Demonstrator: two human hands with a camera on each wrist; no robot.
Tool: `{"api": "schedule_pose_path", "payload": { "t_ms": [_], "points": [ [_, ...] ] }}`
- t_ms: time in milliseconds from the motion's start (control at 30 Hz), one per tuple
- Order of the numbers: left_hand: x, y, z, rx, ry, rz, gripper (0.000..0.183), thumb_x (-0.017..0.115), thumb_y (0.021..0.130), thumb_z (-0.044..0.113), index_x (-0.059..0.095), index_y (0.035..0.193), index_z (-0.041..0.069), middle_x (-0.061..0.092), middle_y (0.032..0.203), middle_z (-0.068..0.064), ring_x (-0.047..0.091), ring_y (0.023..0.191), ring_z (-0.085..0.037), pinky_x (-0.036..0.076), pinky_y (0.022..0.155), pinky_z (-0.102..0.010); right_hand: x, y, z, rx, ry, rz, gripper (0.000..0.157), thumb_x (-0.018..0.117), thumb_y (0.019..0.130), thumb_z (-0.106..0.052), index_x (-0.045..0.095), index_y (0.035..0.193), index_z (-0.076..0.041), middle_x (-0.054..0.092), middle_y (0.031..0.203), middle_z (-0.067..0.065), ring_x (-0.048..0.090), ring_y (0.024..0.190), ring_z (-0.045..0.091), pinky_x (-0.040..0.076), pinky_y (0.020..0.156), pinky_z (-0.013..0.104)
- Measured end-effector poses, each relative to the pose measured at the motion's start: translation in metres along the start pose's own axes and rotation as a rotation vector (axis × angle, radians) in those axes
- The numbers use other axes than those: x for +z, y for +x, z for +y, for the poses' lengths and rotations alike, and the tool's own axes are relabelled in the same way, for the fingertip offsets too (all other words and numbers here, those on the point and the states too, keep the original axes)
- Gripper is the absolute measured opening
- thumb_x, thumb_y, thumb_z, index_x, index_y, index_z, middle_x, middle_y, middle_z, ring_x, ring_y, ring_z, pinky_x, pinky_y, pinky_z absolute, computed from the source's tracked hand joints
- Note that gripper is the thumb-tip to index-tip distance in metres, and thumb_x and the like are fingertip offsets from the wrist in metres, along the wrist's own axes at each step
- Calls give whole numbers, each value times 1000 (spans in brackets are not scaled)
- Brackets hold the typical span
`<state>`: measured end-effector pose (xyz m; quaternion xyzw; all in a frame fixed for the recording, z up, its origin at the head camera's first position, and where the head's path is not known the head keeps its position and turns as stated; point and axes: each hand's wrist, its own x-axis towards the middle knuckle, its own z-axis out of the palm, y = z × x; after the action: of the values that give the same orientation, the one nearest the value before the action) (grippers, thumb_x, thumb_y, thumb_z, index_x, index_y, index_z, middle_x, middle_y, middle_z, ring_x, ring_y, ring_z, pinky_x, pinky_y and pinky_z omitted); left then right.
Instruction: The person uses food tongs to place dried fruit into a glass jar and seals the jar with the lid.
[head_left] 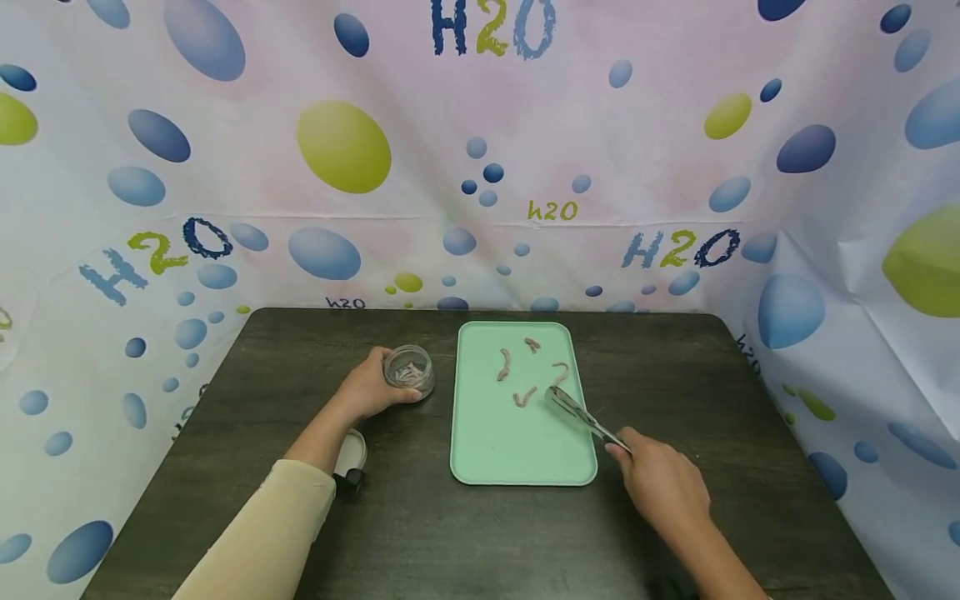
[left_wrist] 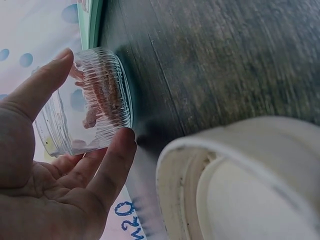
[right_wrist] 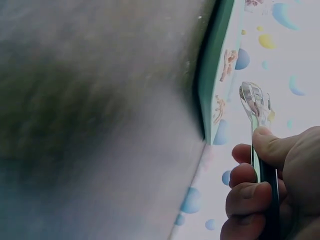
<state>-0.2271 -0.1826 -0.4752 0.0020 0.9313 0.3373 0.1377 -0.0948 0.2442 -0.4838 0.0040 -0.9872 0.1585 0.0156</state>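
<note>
My left hand point(head_left: 367, 390) grips a small ribbed glass jar point(head_left: 422, 387) on the table, left of a mint-green tray point(head_left: 517, 454). Inside the jar lie pinkish worm-like strips, seen through its wall in the left wrist view. In my right hand point(head_left: 663, 479) is a pair of metal tongs point(head_left: 579, 411), the fingers wrapped round its handle. The tongs' head reaches over the tray's right side, close to a pale curled worm-like strip point(head_left: 561, 372). Several more such strips, one of them a bent strip point(head_left: 524, 397), lie spread over the tray's far half.
A white round lid point(head_left: 352, 455) lies on the dark wooden table point(head_left: 405, 533), beside my left forearm. Past the table's far edge hangs a backdrop point(head_left: 495, 267) printed with blue and green ovals, which also runs along both sides.
</note>
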Motion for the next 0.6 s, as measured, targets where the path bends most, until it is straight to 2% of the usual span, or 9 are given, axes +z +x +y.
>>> {"api": "schedule_pose_path", "payload": {
  "t_ms": [167, 333, 600],
  "points": [
    [1, 0, 0, 7, 1, 9, 104, 89, 92, 43, 29, 164, -2, 47, 161, -35, 52, 144, -55, 47, 113, -68, -1, 6, -9, -25, 11, 15, 19, 70, 107, -30, 65, 96, -15, 46, 58, -1, 39, 48, 17, 30, 47, 32],
    [2, 0, 0, 8, -6, 7, 109, 90, 90, 41, 25, 167, 0, 44, 164, -35, 50, 147, -56, 46, 114, -69, -3, 13, -20, -26, 28, -6, 20, 69, 108, -30, 63, 95, -16, 46, 59, 1, 40, 49, 19, 30, 48, 33],
    [-1, 1, 0, 2, -28, 3, 105, 88, 91, 47, 31, 165, 0, 49, 160, -34, 53, 143, -55, 48, 111, -67, -5, 22, -40, -47, 35, -1, 20, 70, 107, -33, 64, 96, -17, 48, 62, -1, 41, 51, 19, 31, 49, 34]
  ]
}}
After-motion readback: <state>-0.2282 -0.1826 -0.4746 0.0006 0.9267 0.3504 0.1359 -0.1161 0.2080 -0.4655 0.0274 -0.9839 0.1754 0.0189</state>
